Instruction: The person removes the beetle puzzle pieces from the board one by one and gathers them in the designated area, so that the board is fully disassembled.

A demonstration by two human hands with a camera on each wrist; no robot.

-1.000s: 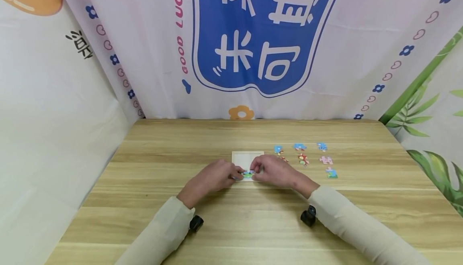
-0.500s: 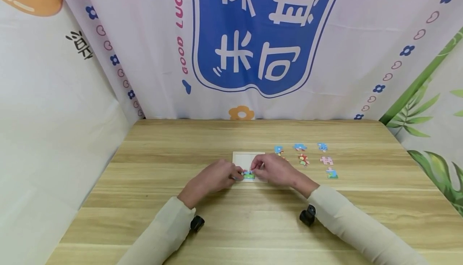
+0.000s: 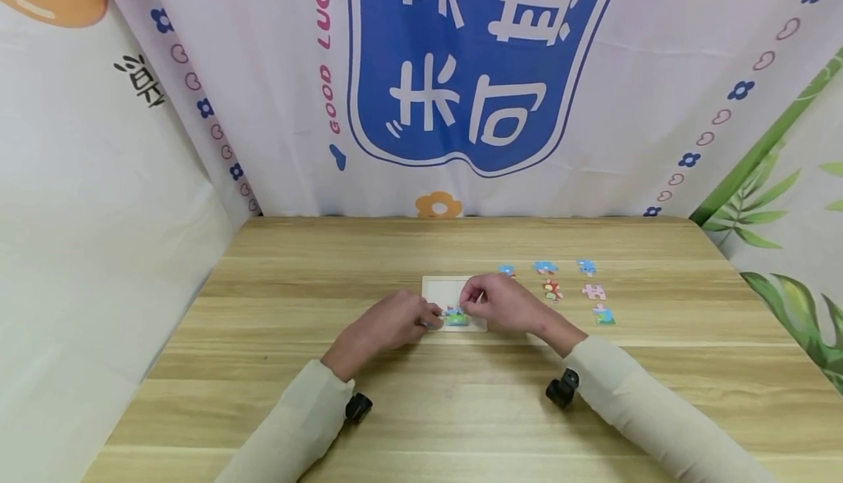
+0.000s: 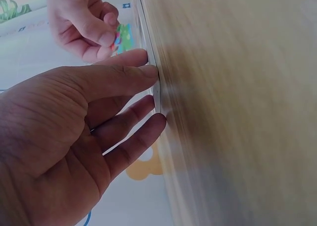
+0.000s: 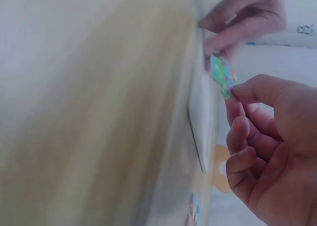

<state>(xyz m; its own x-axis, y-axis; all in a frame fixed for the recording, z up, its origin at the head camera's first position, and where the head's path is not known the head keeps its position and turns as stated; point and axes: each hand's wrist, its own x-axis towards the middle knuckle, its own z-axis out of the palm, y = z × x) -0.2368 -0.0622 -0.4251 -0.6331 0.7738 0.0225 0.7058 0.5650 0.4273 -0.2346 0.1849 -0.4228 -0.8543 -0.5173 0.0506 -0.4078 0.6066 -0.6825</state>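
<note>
A pale wooden puzzle tray (image 3: 443, 291) lies flat at the middle of the table. My right hand (image 3: 502, 304) pinches a small green and blue puzzle piece (image 3: 454, 316) between thumb and forefinger at the tray's near edge. In the right wrist view the piece (image 5: 222, 77) sits tilted just above the tray (image 5: 200, 112). My left hand (image 3: 394, 324) rests with nearly straight fingers (image 4: 143, 70) against the tray's near left corner and holds nothing. The left wrist view also catches the right hand (image 4: 84, 23) with the piece (image 4: 120, 37).
Several loose puzzle pieces lie right of the tray, among them a blue piece (image 3: 545, 267), a pink piece (image 3: 593, 292) and a red one (image 3: 552, 290). The wooden table (image 3: 316, 402) is walled by printed cloth (image 3: 487, 66) behind and at both sides.
My right hand has drawn back a little to the right and away from me while keeping its pinch on the piece. The left hand has stayed at the tray's corner.
</note>
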